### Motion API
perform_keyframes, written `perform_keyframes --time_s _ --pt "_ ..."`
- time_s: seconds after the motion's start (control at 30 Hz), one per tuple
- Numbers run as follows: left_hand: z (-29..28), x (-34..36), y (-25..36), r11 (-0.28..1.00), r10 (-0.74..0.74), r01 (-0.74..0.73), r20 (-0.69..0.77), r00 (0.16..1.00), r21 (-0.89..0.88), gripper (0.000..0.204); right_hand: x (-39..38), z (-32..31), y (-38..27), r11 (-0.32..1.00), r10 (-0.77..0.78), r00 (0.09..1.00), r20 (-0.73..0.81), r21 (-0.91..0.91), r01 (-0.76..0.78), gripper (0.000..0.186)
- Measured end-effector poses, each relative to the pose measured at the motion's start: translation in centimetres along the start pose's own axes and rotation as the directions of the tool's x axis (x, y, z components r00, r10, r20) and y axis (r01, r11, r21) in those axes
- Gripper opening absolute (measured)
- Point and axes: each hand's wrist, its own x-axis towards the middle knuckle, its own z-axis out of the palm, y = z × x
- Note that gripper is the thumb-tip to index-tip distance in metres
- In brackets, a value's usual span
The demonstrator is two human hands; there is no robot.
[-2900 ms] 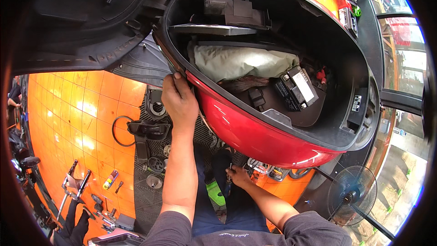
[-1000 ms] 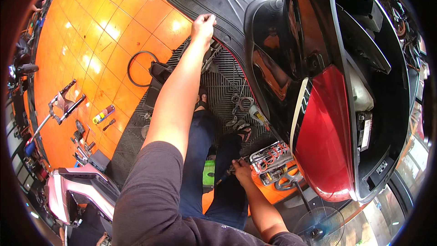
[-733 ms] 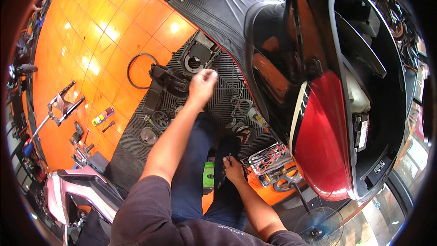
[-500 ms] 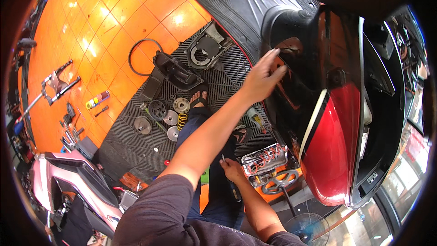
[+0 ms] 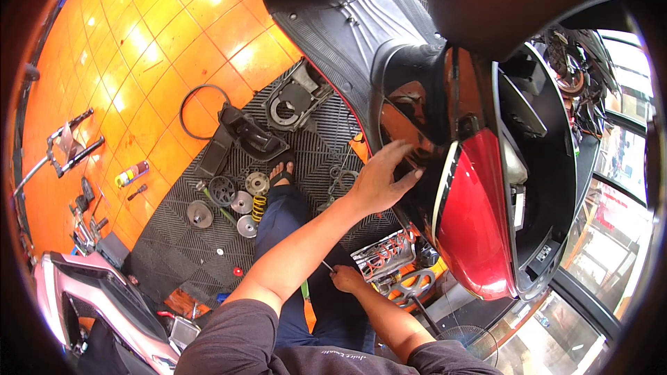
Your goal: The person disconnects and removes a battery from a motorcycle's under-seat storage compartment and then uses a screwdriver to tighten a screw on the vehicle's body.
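My left hand [image 5: 382, 182] reaches out over the lower side of a red and black scooter [image 5: 478, 215], fingers stretched and spread, holding nothing. Its fingertips are at the glossy black side panel [image 5: 404, 123]; I cannot tell whether they touch it. Close to my right thigh, my right hand [image 5: 349, 280] is closed round a thin tool with a slim metal shaft [image 5: 327, 264]. The tool's handle is hidden in the fist. The scooter's underseat compartment [image 5: 545, 226] shows at its right side.
On the black ribbed mat [image 5: 167, 243] lie pulley discs [image 5: 222, 191], a yellow spring [image 5: 259, 208], a black housing [image 5: 250, 135] and a metal cover [image 5: 299, 101]. A metal tray [image 5: 382, 253] of tools sits right of my legs. A pink scooter [image 5: 83, 285] stands at left, a fan [image 5: 469, 344] at lower right.
My left hand has moved down along the scooter's side, toward me. My right hand stays low by my thigh. The whole view has shifted, with the scooter now further left.
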Motion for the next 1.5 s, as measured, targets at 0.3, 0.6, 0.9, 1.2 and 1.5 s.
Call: perform_keyframes --time_s 0.3,0.6,0.9,1.2,1.5 --pt "3.2 8.8 7.5 0.975 0.205 -0.219 -0.484 0.851 0.027 0.063 -6.7 -6.5 -2.9 0.958 -0.111 0.928 -0.356 0.211 0.195 0.048" --pt "2.9 7.1 7.9 0.937 0.323 -0.259 -0.294 0.9 0.236 0.062 -8.3 -11.5 -0.5 0.943 0.034 0.89 -0.455 0.308 0.122 0.048" --pt "1.0 7.5 8.4 0.787 0.511 -0.43 -0.078 0.856 0.442 0.067 -6.8 -9.5 2.7 0.956 -0.013 0.924 -0.381 0.265 0.123 0.043" --pt "0.2 7.9 9.8 0.562 0.57 -0.423 0.037 0.821 0.711 0.072 -5.6 -12.1 3.6 0.963 0.038 0.939 -0.341 0.263 0.057 0.052" --pt "1.9 7.4 10.6 0.552 0.557 -0.335 -0.038 0.829 0.764 0.06 -4.3 -11.6 5.4 0.955 -0.017 0.869 -0.495 0.249 0.161 0.053"
